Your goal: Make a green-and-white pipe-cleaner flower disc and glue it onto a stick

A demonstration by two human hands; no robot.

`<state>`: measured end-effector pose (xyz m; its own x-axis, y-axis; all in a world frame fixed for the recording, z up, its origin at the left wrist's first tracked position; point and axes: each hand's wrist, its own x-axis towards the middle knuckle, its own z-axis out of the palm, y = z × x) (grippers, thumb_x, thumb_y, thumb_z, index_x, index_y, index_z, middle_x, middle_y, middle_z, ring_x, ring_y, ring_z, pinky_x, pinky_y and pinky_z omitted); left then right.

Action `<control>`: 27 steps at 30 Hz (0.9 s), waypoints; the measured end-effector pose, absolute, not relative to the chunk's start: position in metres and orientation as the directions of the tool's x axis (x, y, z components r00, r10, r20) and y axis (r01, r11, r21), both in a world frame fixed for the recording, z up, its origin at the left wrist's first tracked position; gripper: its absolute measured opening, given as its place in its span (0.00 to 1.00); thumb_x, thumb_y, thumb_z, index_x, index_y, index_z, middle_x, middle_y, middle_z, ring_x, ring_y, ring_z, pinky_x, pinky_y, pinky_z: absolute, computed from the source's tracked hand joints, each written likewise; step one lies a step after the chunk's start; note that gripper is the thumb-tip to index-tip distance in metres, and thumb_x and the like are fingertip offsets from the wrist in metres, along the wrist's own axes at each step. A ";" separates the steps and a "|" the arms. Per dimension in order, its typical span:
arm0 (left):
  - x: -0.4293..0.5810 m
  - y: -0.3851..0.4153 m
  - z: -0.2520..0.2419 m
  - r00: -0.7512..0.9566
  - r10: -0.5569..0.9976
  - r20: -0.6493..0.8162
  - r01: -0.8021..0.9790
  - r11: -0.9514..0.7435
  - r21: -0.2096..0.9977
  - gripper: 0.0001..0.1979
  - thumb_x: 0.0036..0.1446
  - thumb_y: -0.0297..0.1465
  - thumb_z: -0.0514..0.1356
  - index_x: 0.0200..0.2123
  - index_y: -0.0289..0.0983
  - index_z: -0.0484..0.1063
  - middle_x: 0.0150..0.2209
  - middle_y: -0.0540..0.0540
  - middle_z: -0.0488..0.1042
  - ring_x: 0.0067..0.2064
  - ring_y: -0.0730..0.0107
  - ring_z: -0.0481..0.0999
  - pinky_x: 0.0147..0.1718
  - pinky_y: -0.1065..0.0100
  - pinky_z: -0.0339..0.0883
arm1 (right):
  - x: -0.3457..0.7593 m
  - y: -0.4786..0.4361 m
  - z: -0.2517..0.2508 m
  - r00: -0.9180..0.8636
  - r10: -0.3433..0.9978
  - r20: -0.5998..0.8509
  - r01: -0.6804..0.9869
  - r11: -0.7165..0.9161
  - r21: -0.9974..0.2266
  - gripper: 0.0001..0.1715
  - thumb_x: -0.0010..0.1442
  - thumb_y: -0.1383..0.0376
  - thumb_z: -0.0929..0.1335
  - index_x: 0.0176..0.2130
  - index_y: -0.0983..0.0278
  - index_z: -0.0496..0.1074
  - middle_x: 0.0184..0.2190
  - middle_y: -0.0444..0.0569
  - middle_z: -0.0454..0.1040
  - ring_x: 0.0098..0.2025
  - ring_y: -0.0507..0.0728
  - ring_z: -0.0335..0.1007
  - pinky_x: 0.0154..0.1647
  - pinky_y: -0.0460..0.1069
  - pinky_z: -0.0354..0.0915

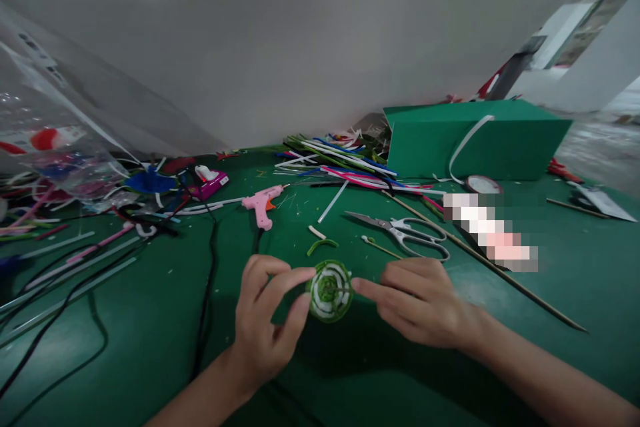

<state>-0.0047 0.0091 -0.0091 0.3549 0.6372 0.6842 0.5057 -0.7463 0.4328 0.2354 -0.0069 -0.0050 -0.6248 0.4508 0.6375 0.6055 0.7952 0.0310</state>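
A round green and white coil (pixel 330 291) is held above the green table, its spiral face turned toward the camera. My left hand (pixel 274 313) pinches its left edge between thumb and fingers. At its right edge is my right hand (pixel 419 299), index finger stretched to the rim and the other fingers curled; whether it grips something small there is hard to make out. Just beyond the coil lie a curved green piece (pixel 323 244) and a short white piece (pixel 317 233). A pink glue gun (pixel 260 205) rests further back on the left.
Scissors (pixel 400 232) and a long thin stick (pixel 500 273) lie to the right. Behind are a pile of coloured stems (pixel 340 163) and a green box (pixel 480 147). Black cables (pixel 207 293), a plastic bag (pixel 65 160) and more stems occupy the left.
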 end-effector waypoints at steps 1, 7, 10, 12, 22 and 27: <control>-0.005 0.008 -0.009 0.387 0.597 0.703 0.500 -0.776 0.384 0.15 0.50 0.23 0.57 0.42 0.41 0.69 0.33 0.46 0.64 0.36 0.62 0.65 0.35 0.61 0.61 | 0.235 -0.007 -0.004 -0.629 0.446 0.637 0.602 0.798 0.036 0.16 0.58 0.72 0.62 0.45 0.67 0.70 0.21 0.43 0.67 0.22 0.50 0.60 0.21 0.47 0.55; -0.001 0.011 -0.011 0.446 0.545 0.710 0.489 -0.813 0.317 0.11 0.48 0.21 0.61 0.35 0.40 0.71 0.30 0.48 0.64 0.34 0.64 0.65 0.34 0.62 0.62 | 0.233 -0.007 -0.002 -0.635 0.430 0.642 0.593 0.804 0.048 0.14 0.58 0.72 0.61 0.44 0.67 0.70 0.20 0.42 0.66 0.21 0.50 0.56 0.20 0.47 0.53; 0.000 0.013 -0.011 0.448 0.547 0.707 0.479 -0.815 0.327 0.10 0.49 0.20 0.61 0.33 0.39 0.71 0.29 0.48 0.65 0.34 0.65 0.65 0.34 0.62 0.62 | 0.234 -0.007 -0.003 -0.648 0.428 0.630 0.583 0.811 0.049 0.15 0.58 0.71 0.62 0.45 0.67 0.69 0.20 0.42 0.65 0.21 0.51 0.55 0.20 0.47 0.52; 0.000 0.014 -0.010 0.451 0.552 0.701 0.472 -0.815 0.338 0.09 0.49 0.19 0.60 0.33 0.39 0.70 0.29 0.48 0.64 0.33 0.66 0.65 0.34 0.62 0.62 | 0.235 -0.006 -0.004 -0.653 0.424 0.627 0.577 0.815 0.050 0.15 0.58 0.71 0.62 0.46 0.67 0.69 0.20 0.43 0.65 0.21 0.51 0.56 0.20 0.47 0.52; 0.001 0.015 -0.012 0.449 0.601 0.661 0.476 -0.787 0.392 0.09 0.50 0.18 0.58 0.32 0.37 0.69 0.29 0.48 0.65 0.35 0.65 0.65 0.35 0.63 0.61 | 0.237 -0.007 0.000 -0.665 0.408 0.626 0.580 0.810 0.087 0.15 0.60 0.69 0.62 0.46 0.68 0.69 0.19 0.43 0.65 0.20 0.51 0.56 0.20 0.47 0.53; -0.007 0.027 -0.009 0.245 0.697 0.674 0.570 -0.666 0.481 0.06 0.54 0.21 0.55 0.30 0.38 0.65 0.30 0.49 0.63 0.34 0.66 0.65 0.34 0.64 0.60 | 0.255 -0.003 0.005 -0.471 0.429 0.771 0.688 0.725 0.017 0.17 0.56 0.74 0.65 0.45 0.65 0.70 0.21 0.43 0.67 0.23 0.50 0.62 0.23 0.46 0.58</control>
<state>-0.0070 0.0275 -0.0092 0.2452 0.6966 0.6743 0.5701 -0.6662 0.4809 0.2546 -0.0027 0.0049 -0.4712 0.4291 0.7706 0.6882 0.7253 0.0169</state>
